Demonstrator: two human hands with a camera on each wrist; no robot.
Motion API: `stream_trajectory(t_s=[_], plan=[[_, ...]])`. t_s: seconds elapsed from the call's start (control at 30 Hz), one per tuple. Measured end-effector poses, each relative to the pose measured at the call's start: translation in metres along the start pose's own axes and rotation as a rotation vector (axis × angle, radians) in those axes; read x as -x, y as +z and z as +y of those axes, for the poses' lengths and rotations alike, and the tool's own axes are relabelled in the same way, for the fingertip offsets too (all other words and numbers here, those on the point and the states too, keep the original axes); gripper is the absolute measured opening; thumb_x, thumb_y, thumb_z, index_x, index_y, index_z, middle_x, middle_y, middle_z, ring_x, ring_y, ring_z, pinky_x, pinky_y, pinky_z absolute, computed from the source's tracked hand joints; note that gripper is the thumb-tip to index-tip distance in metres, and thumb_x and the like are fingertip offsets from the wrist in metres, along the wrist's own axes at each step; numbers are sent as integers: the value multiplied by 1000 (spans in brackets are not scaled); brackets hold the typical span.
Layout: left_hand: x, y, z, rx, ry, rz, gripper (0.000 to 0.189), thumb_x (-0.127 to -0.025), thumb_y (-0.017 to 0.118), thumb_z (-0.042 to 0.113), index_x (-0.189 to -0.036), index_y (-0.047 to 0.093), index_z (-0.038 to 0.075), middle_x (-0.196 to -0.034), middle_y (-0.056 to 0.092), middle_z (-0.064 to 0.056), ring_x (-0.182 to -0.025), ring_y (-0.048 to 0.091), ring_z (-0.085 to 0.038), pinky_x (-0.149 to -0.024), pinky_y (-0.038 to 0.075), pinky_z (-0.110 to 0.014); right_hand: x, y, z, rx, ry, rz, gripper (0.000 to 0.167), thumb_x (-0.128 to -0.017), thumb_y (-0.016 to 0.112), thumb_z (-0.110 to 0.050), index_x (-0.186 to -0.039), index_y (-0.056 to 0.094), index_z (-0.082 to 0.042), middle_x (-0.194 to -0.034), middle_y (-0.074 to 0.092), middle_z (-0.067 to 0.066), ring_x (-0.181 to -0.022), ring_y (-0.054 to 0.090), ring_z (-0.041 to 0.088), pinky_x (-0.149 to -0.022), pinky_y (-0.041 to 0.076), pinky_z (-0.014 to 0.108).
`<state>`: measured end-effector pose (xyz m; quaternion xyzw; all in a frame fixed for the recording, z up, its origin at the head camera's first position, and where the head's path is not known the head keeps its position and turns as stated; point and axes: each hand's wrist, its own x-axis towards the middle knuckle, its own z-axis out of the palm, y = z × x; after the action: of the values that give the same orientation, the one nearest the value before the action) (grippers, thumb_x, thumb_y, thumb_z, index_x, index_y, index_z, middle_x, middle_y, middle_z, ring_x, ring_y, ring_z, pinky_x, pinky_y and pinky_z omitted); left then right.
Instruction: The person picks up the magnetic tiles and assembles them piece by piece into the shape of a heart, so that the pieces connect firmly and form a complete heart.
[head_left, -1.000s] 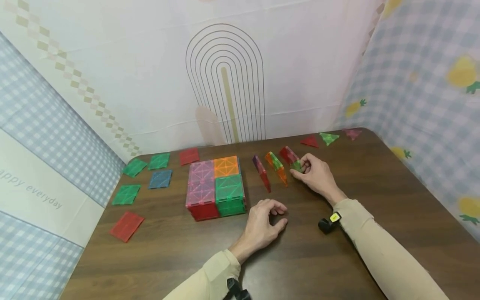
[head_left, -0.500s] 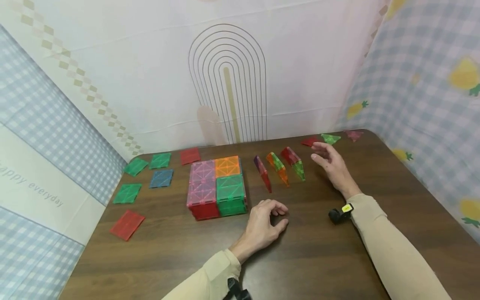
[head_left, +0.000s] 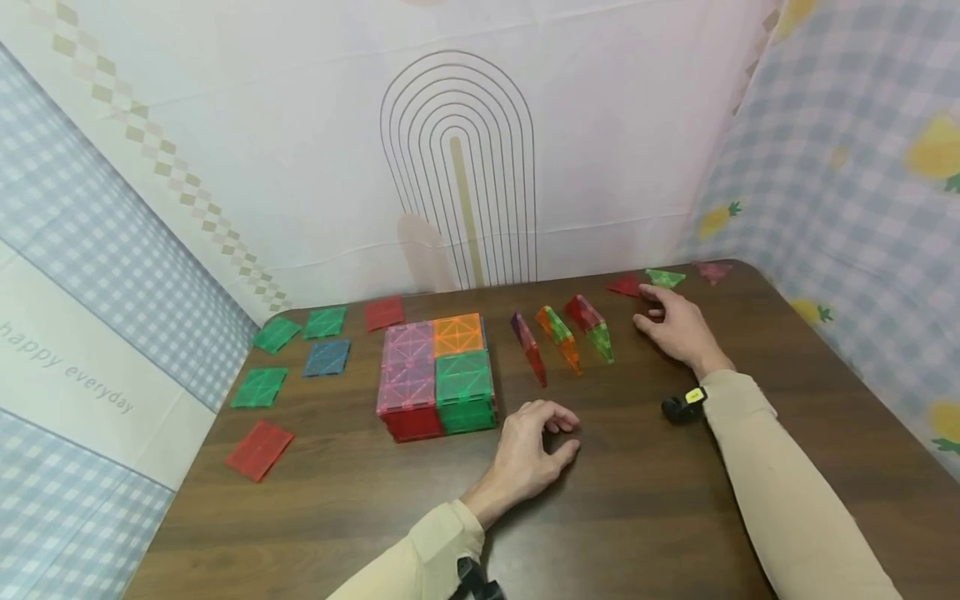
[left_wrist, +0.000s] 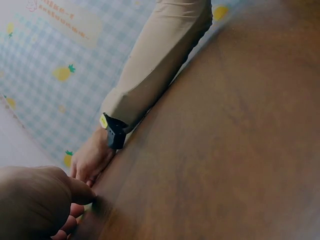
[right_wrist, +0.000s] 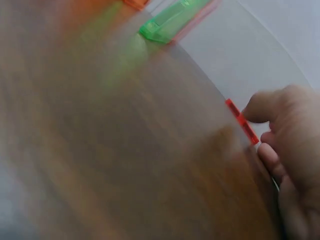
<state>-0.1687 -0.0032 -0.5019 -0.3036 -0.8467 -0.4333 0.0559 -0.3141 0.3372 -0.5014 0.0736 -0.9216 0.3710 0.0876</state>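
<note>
My right hand [head_left: 678, 329] hovers near the table's back right, thumb and fingers apart. Its fingertips are close to a red triangular magnetic tile [head_left: 623, 285] lying flat. In the right wrist view, the thumb overlaps the edge of the red tile [right_wrist: 234, 108]. Just beyond lie a green triangular tile [head_left: 665, 277] and a pink one [head_left: 712, 272]. My left hand [head_left: 521, 454] rests on the table with loosely bent fingers and nothing in them. Between the hands stand three tilted tile pairs: purple-red [head_left: 529, 348], orange-green [head_left: 558, 339] and red-green [head_left: 588, 325].
A box built of magnetic tiles [head_left: 463, 379] stands left of the tilted pairs, its top pink, orange and green. Farther left lie several flat square tiles, among them a blue one [head_left: 327, 357] and a red one [head_left: 260, 450]. Fabric curtains [head_left: 300, 167] enclose the wooden table [head_left: 337, 517].
My right hand has let go of the red-green tile pair, which stays standing, and has moved right and back toward the red triangular tile. My left hand has stayed put.
</note>
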Motion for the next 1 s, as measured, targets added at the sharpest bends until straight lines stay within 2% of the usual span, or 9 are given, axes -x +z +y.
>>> stream_trajectory(t_s=[0.13, 0.23, 0.37, 0.53, 0.63, 0.73, 0.83, 0.9, 1.0], plan=[[1, -1, 0, -6, -1, 4, 21, -93, 89, 10, -111, 79, 13, -102, 78, 1, -96, 67, -12, -89, 54, -22, -3, 2, -4, 114, -55, -32, 63, -110, 66, -16, -165, 45, 5, -168, 43, 32, -141, 53, 54, -118, 41, 69], [1, 0, -1, -7, -2, 4, 21, -93, 89, 10, -111, 79, 13, -102, 78, 1, -96, 67, -12, -89, 54, -21, -1, 4, -6, 146, -78, -15, 55, -111, 64, -12, -159, 52, 9, -163, 46, 32, -139, 51, 53, -114, 43, 69], [2, 3, -1, -11, -2, -2, 21, -93, 89, 11, -112, 79, 14, -102, 78, 2, -96, 67, -11, -89, 53, -20, 10, 6, -5, 120, -68, 79, 41, -110, 63, -9, -147, 65, 8, -150, 57, 29, -124, 64, 48, -104, 54, 65], [2, 4, 0, -20, 2, 4, 21, -93, 90, 11, -111, 80, 15, -101, 78, 4, -95, 67, -10, -89, 53, -20, 29, 6, -7, 131, -50, 266, 21, -107, 73, -15, -115, 80, 4, -119, 70, 24, -99, 71, 43, -94, 55, 62], [2, 2, 0, -23, 6, 8, 21, -93, 90, 11, -111, 80, 15, -101, 78, 3, -95, 67, -10, -89, 53, -20, 41, 4, -7, 159, -42, 345, 24, -104, 80, -21, -93, 80, 1, -102, 71, 23, -90, 68, 43, -92, 51, 64], [1, 1, 0, -22, 6, 11, 21, -93, 90, 11, -111, 80, 14, -101, 78, 2, -95, 67, -11, -89, 53, -20, 55, -1, -8, 164, -27, 356, 31, -101, 85, -24, -81, 75, -3, -98, 72, 23, -90, 68, 44, -92, 50, 65], [2, 1, 0, -20, 5, 11, 21, -93, 90, 10, -111, 80, 14, -101, 78, 2, -95, 67, -11, -89, 53, -21, 70, -9, -10, 137, 8, 293, 31, -101, 86, -26, -82, 72, -6, -109, 75, 22, -91, 69, 40, -85, 53, 54], [2, 1, -1, -19, 3, 10, 21, -93, 90, 10, -111, 79, 14, -101, 78, 2, -95, 67, -11, -89, 53, -21, 81, -14, -11, 111, 35, 234, 24, -102, 84, -28, -93, 73, -8, -115, 77, 19, -90, 69, 34, -79, 54, 41], [2, 1, -1, -11, 1, 11, 21, -92, 90, 10, -111, 79, 14, -101, 78, 2, -95, 67, -11, -89, 54, -22, 94, -21, -15, 71, 51, 138, 23, -104, 82, -28, -117, 74, -10, -111, 76, 14, -84, 66, 21, -70, 50, 28]])
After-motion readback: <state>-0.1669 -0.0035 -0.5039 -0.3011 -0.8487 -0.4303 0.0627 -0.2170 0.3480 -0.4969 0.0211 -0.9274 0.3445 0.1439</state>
